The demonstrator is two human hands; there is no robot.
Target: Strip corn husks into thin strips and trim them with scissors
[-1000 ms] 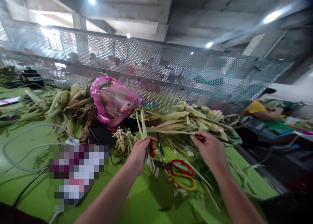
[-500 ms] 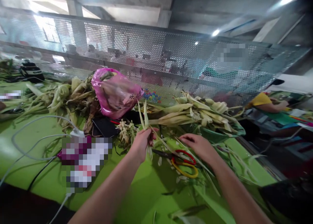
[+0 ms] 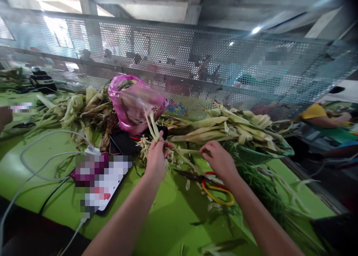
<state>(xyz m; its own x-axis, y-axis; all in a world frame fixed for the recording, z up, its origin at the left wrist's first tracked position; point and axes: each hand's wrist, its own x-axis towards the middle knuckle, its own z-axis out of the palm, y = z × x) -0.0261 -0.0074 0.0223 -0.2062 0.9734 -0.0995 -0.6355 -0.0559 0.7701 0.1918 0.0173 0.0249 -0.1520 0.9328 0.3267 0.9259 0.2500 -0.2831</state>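
1. I look out over a green table with a perforated metal screen along its back and concrete beams overhead.
2. The held strips stand up out of the left hand, in front of the pink bag; their lower ends are mostly hidden.
3. My first worry is slippage: the strips look thin and smooth, so a loosened thumb could let the bunch fan out or drop.
4. A pale strip spans the gap towards the right hand; too hard a pull would, I judge, split it or twist the bunch.
5. The scissors lie below that gap, points towards the left hand, handles just beside the right forearm. A careless dip there could nick a finger or knock them.
6. The phone lies near the left forearm, so a wide elbow swing might nudge it.
7. Pose: the left forearm slants up from the bottom edge, the fingers curled and pinching the bunch, thumb uppermost.
8. The right forearm slants in from the lower right, palm down, fingers bent and bunched; whether they grip the pale strip's end, I cannot tell.
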